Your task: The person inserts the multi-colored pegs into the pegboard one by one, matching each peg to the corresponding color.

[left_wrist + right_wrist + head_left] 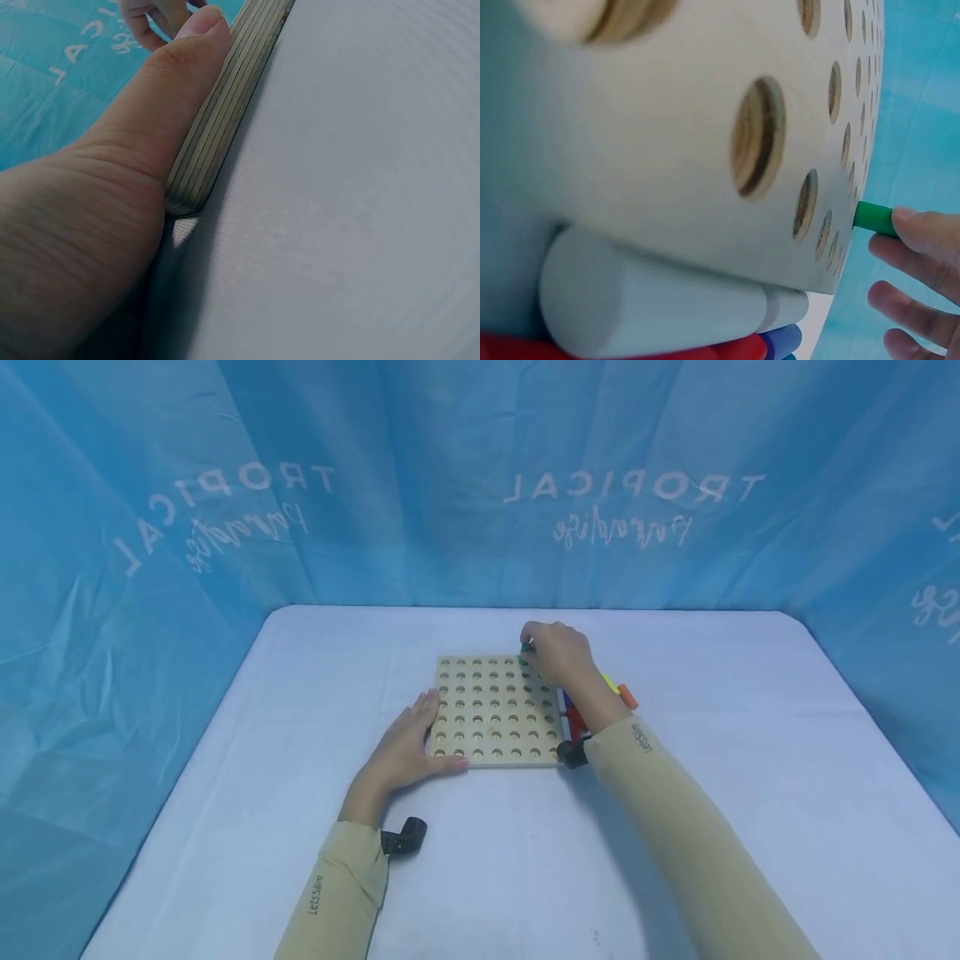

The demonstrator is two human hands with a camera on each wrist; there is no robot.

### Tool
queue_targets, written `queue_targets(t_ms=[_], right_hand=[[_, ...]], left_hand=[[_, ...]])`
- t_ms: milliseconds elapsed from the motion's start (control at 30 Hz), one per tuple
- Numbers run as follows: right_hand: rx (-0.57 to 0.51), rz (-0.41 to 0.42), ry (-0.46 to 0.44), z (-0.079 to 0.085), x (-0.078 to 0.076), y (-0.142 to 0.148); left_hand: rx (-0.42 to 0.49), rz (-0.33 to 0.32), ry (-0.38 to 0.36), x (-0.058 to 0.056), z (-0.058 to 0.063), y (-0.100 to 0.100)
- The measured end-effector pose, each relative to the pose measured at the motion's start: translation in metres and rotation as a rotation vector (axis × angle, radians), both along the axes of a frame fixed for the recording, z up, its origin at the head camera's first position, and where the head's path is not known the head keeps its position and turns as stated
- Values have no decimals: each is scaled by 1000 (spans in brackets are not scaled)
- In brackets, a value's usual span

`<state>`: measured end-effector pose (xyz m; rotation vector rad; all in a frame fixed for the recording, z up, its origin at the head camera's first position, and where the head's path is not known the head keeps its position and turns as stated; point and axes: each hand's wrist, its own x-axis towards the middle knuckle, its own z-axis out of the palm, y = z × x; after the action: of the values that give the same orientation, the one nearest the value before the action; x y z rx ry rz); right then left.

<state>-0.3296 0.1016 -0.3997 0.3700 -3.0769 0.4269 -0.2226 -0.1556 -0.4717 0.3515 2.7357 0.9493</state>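
Note:
A pale wooden board (pixel 495 712) with rows of round holes lies flat on the table. My right hand (pixel 558 653) pinches a small green peg (pixel 874 218) between thumb and fingertips at the board's far edge, towards the right. In the right wrist view the peg's end meets the board's surface; I cannot tell whether it sits in a hole. At the near left corner rests my left hand (pixel 405 739), its fingers along the left side and its thumb (pixel 161 94) along the near edge. The layered side of the board shows in the left wrist view.
Beside the board's right side lie several coloured pegs: a white peg (pixel 660 296), a red peg (pixel 576 723), a blue peg (pixel 783 341), a yellow peg (pixel 610 683) and an orange peg (pixel 627 697). My right forearm partly covers them. A blue printed curtain (pixel 480 552) hangs behind the white table (pixel 750 735).

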Motion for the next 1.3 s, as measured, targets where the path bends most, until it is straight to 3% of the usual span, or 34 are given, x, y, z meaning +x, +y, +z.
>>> queue_targets(t_ms=[867, 1300], right_hand=[[38, -22, -72, -3, -3, -1], [-30, -29, -83, 13, 7, 13]], left_hand=[[-6, 8, -14, 0, 2, 2], [-5, 7, -11, 0, 2, 3]])
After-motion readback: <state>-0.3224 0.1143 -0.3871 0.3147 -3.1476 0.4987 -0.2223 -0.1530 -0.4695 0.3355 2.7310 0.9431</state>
